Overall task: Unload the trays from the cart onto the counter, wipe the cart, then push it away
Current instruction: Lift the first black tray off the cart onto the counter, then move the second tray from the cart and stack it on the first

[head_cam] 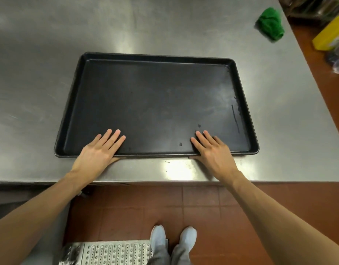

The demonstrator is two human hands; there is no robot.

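Note:
A large black baking tray (155,96) lies flat on the steel counter (40,73), its long side toward me. My left hand (99,150) rests on the tray's near rim at the left, fingers spread flat inside the tray, thumb tucked against the rim's outer edge. At the right of the same rim, my right hand (212,150) holds it the same way. A crumpled green cloth (270,23) sits at the counter's far right corner. The cart is not clearly in view.
The counter's front edge runs just below my hands, with red floor tiles (203,207) beyond it. A perforated metal floor grate (107,251) lies by my feet. A yellow object (331,33) and bags stand off the counter's right side.

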